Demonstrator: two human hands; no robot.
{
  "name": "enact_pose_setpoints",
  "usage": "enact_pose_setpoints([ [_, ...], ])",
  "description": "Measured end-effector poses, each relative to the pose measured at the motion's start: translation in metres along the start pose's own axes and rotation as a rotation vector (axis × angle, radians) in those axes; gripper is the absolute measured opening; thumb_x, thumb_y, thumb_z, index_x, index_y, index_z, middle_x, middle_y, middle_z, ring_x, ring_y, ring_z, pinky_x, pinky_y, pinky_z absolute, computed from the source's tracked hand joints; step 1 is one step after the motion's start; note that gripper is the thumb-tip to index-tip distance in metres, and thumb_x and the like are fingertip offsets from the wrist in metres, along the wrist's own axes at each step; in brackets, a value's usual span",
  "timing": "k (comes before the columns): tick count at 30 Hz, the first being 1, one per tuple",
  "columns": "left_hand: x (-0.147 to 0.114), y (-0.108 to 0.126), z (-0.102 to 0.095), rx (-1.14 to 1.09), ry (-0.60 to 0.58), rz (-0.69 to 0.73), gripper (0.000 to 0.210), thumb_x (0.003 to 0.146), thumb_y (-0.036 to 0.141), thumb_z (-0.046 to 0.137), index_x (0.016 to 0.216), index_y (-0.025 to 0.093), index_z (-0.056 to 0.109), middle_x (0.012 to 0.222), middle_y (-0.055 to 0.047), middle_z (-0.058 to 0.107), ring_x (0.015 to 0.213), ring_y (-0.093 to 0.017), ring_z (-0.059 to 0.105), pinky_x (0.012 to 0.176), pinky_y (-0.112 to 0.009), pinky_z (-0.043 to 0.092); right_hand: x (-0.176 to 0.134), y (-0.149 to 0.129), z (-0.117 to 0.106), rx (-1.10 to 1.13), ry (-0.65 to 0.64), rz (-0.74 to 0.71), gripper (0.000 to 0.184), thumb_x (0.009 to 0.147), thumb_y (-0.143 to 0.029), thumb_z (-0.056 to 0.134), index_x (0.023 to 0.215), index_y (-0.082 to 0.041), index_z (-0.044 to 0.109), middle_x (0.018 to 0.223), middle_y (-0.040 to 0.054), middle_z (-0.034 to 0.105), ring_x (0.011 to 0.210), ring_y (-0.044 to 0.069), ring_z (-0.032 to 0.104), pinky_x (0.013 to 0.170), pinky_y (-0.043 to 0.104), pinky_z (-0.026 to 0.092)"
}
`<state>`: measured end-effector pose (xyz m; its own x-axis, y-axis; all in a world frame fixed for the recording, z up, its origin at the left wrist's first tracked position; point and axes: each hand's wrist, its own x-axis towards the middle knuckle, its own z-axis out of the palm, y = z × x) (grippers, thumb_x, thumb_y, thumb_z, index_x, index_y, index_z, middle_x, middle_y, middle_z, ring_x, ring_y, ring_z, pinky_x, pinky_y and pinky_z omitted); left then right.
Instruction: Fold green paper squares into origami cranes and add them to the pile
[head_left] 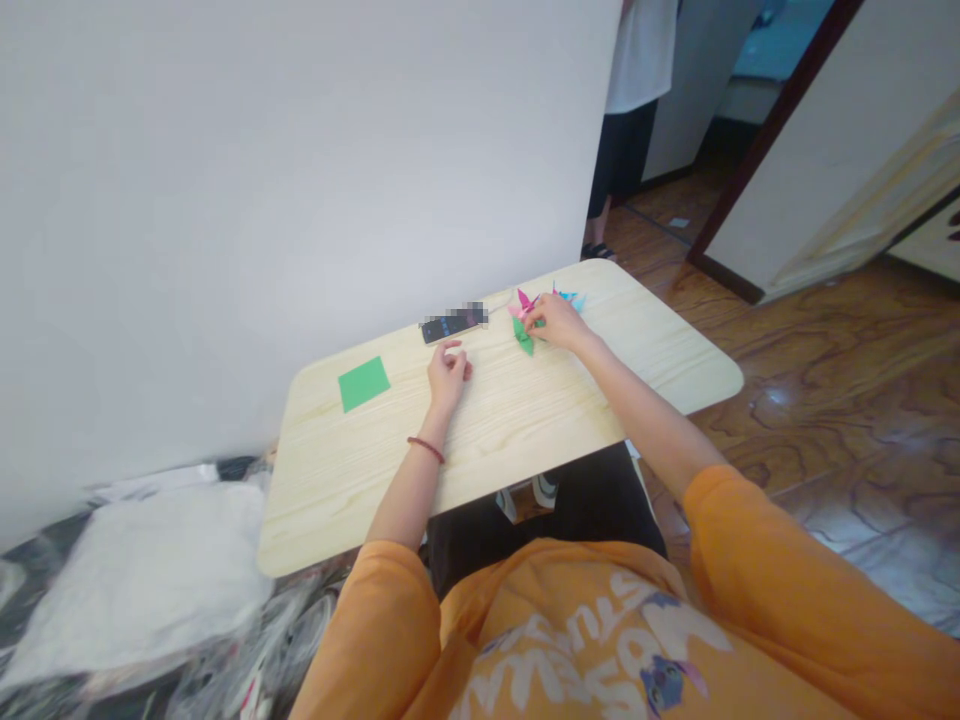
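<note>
A green folded paper crane (pixel 523 337) is at the fingertips of my right hand (pixel 556 320), which is closed in a pinch on it near the back of the table. Just behind stand a pink paper crane (pixel 526 302) and a blue paper crane (pixel 574 299), both partly hidden by my fingers. My left hand (pixel 448 374) rests on the tabletop in front of the phone, holding nothing, its fingers loosely bent and apart. To its left lies a flat green square of paper (pixel 364 384).
A phone (pixel 454 324) leans by the wall at the back edge of the light wooden table (pixel 525 420). A person (pixel 637 90) stands beyond the wall's corner. White bags (pixel 150 580) lie on the left; wooden floor (pixel 810 400) spreads on the right.
</note>
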<state>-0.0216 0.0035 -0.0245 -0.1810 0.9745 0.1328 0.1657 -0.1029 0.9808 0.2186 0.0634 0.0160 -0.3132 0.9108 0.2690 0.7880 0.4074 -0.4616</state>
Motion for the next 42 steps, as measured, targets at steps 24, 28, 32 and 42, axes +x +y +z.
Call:
enact_pose_setpoints([
  [24, 0.003, -0.004, 0.0, 0.003, -0.011, 0.016, 0.023, 0.079, 0.023, 0.056, 0.101, 0.018, 0.055, 0.053, 0.004, 0.058, 0.047, -0.011, 0.055, 0.049, -0.022, 0.045, 0.0, 0.014, -0.005, -0.156, 0.015, 0.089, 0.021, 0.076, -0.014, 0.062, 0.092, -0.019, 0.075, 0.106, 0.0144, 0.055, 0.109, 0.034, 0.047, 0.092, 0.046, 0.038],
  [28, 0.002, -0.004, 0.001, -0.012, 0.001, 0.013, 0.025, 0.079, 0.026, 0.058, 0.103, 0.018, 0.055, 0.054, 0.004, 0.058, 0.047, -0.012, 0.055, 0.049, -0.023, 0.045, 0.001, 0.004, -0.006, -0.115, 0.061, 0.04, 0.028, 0.073, -0.01, 0.059, 0.096, -0.018, 0.072, 0.108, 0.0132, 0.055, 0.109, 0.032, 0.049, 0.094, 0.046, 0.038],
  [32, 0.002, -0.005, 0.001, -0.031, 0.066, 0.047, 0.027, 0.079, 0.026, 0.057, 0.104, 0.019, 0.055, 0.059, 0.003, 0.059, 0.051, -0.012, 0.056, 0.05, -0.023, 0.046, 0.007, -0.015, 0.003, -0.005, 0.085, -0.046, 0.026, 0.074, -0.01, 0.057, 0.094, -0.018, 0.071, 0.103, 0.0103, 0.055, 0.105, 0.028, 0.051, 0.094, 0.043, 0.04],
  [42, 0.026, -0.004, -0.053, 0.315, 0.198, 0.063, 0.018, 0.069, 0.012, 0.063, 0.086, 0.019, 0.061, 0.091, -0.005, 0.066, 0.077, -0.017, 0.061, 0.075, -0.031, 0.049, 0.021, -0.091, 0.064, 0.171, -0.137, -0.216, 0.022, 0.077, -0.01, 0.055, 0.092, -0.016, 0.071, 0.098, 0.0089, 0.06, 0.094, 0.022, 0.057, 0.089, 0.032, 0.042],
])
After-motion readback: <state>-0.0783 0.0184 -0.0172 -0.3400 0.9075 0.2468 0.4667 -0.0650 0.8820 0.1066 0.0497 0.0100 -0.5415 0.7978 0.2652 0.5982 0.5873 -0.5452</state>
